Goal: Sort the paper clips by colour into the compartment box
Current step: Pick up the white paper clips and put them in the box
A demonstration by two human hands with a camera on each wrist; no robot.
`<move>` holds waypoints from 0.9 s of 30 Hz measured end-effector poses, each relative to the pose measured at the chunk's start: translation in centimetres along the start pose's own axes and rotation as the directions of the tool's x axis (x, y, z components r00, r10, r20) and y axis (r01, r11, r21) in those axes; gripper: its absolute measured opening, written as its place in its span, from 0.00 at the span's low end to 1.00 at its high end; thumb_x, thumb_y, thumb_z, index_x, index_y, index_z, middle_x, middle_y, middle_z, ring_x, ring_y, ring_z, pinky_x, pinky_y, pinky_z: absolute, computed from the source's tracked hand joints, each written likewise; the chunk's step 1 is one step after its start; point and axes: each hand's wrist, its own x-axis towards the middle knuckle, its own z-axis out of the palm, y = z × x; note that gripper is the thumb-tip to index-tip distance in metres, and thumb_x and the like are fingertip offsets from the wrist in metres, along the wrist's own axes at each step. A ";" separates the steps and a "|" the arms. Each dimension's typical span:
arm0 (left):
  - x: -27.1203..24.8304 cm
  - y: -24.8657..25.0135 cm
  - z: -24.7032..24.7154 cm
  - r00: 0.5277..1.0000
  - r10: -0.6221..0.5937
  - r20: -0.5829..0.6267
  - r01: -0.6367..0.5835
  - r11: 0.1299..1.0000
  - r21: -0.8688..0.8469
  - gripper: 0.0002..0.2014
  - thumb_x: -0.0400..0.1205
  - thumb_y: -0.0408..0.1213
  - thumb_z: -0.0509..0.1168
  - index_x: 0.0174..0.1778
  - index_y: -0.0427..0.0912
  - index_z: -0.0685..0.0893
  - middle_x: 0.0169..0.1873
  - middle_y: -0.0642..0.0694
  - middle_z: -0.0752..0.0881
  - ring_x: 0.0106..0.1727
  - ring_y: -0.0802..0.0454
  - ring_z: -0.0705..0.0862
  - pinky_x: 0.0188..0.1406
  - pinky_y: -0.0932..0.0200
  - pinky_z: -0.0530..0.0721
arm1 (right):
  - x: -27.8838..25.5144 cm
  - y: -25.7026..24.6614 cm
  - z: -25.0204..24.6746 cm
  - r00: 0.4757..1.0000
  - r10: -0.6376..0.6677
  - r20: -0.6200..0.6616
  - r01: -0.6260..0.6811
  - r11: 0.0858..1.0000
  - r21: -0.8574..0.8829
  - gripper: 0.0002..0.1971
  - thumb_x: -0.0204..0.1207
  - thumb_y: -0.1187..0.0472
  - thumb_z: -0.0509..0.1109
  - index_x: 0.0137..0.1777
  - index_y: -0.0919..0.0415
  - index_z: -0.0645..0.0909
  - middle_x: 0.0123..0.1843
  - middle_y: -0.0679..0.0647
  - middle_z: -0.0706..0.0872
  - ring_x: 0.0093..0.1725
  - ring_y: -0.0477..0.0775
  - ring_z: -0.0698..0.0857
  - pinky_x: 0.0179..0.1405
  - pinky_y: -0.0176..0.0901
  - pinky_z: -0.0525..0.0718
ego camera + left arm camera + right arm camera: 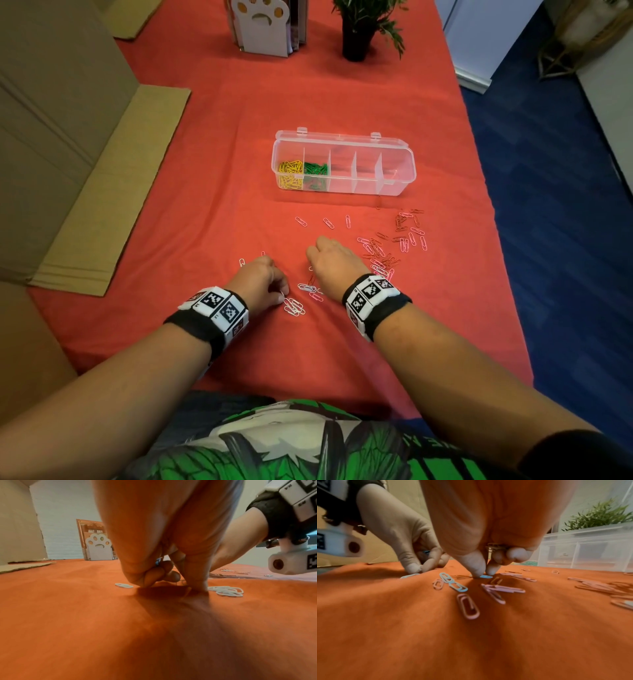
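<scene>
Both hands work fingertips-down on the red cloth [239,164]. Right hand [334,265] pinches a pale blue paper clip [485,576] against the cloth between thumb and forefinger, other clips tucked in its curled fingers. Left hand [262,279] is curled at a white clip [409,575]; whether it has hold, I cannot tell. At 12 o'clock sits the clear plastic compartment box [394,186], yellow clips [289,173] and green clips [315,171] in its left compartments. Pink and red clips [394,246] scatter at 2 o'clock.

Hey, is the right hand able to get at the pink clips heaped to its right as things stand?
Probably yes. The pink clips lie loose on the cloth right beside the right hand, with nothing over them; its fingers are pinching a blue clip.
</scene>
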 end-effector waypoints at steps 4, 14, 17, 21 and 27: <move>0.1 -0.2 -0.4 0.997 -0.048 -0.068 0.041 0.993 -0.110 0.05 0.73 0.34 0.72 0.36 0.48 0.84 0.38 0.49 0.77 0.43 0.51 0.78 0.51 0.57 0.77 | -0.6 -0.1 0.1 0.999 0.054 0.003 -0.054 0.997 0.062 0.13 0.73 0.71 0.56 0.57 0.63 0.70 0.54 0.64 0.76 0.55 0.67 0.78 0.50 0.57 0.79; 0.4 1.5 -1.1 0.898 -0.402 0.178 0.370 0.475 -0.799 0.18 0.83 0.22 0.48 0.39 0.46 0.75 0.32 0.47 0.75 0.31 0.56 0.73 0.18 0.72 0.79 | -1.8 0.3 0.9 0.992 0.124 0.027 -0.125 0.990 0.066 0.15 0.71 0.72 0.58 0.58 0.67 0.73 0.58 0.63 0.75 0.57 0.65 0.77 0.54 0.55 0.77; 0.2 1.9 -1.0 0.897 -0.393 0.205 0.380 0.445 -0.811 0.19 0.81 0.18 0.45 0.38 0.44 0.75 0.31 0.47 0.75 0.26 0.58 0.76 0.18 0.70 0.81 | -1.5 1.2 0.6 0.967 0.253 0.040 -0.250 0.901 0.354 0.08 0.72 0.68 0.61 0.49 0.61 0.78 0.55 0.59 0.77 0.54 0.60 0.79 0.57 0.48 0.79; 0.2 2.5 -0.1 0.930 -0.330 0.160 0.339 0.609 -0.717 0.16 0.83 0.25 0.50 0.37 0.45 0.76 0.28 0.47 0.72 0.24 0.56 0.68 0.15 0.71 0.73 | -1.8 2.2 -0.6 0.882 0.430 0.190 -0.391 0.446 0.805 0.10 0.77 0.67 0.61 0.40 0.51 0.75 0.37 0.50 0.78 0.31 0.46 0.75 0.26 0.31 0.75; -0.2 1.7 0.8 0.989 -0.088 0.119 0.113 0.969 -0.219 0.08 0.68 0.38 0.77 0.39 0.50 0.84 0.31 0.52 0.77 0.34 0.55 0.76 0.42 0.60 0.77 | -3.6 2.2 -0.8 0.837 0.366 0.408 -0.386 -0.133 0.913 0.07 0.80 0.66 0.62 0.40 0.58 0.74 0.32 0.51 0.74 0.27 0.46 0.72 0.20 0.34 0.71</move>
